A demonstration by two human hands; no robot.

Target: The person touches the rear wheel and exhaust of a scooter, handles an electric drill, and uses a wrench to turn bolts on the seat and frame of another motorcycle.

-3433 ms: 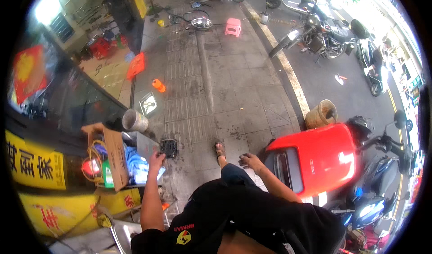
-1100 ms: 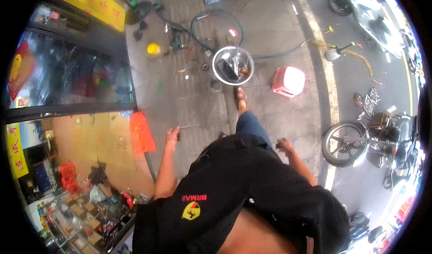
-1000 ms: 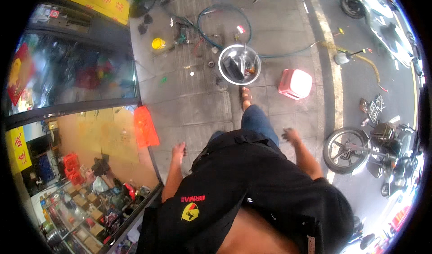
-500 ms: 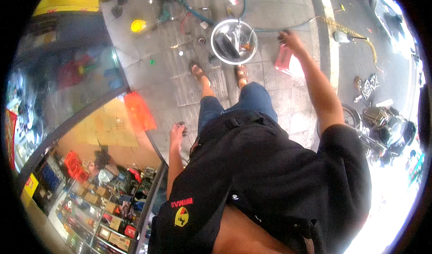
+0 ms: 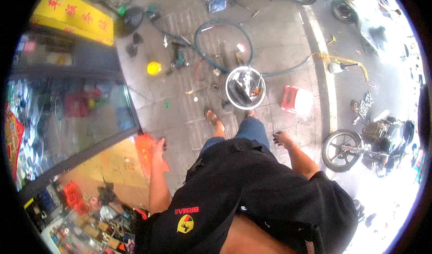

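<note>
Above the pavement (image 5: 182, 123), my left hand (image 5: 158, 147) hangs loosely curled before an orange sheet (image 5: 144, 149), my right hand (image 5: 281, 139) half spread near a pink stool (image 5: 295, 99), both empty.

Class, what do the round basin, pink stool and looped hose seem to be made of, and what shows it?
The basin: shiny metal, perhaps stainless steel, given its silvery glare. The pink stool: probably smooth moulded plastic, given its rounded, one-piece look. The hose: rubber or plastic, as its loose loop suggests; finish unclear.
</note>
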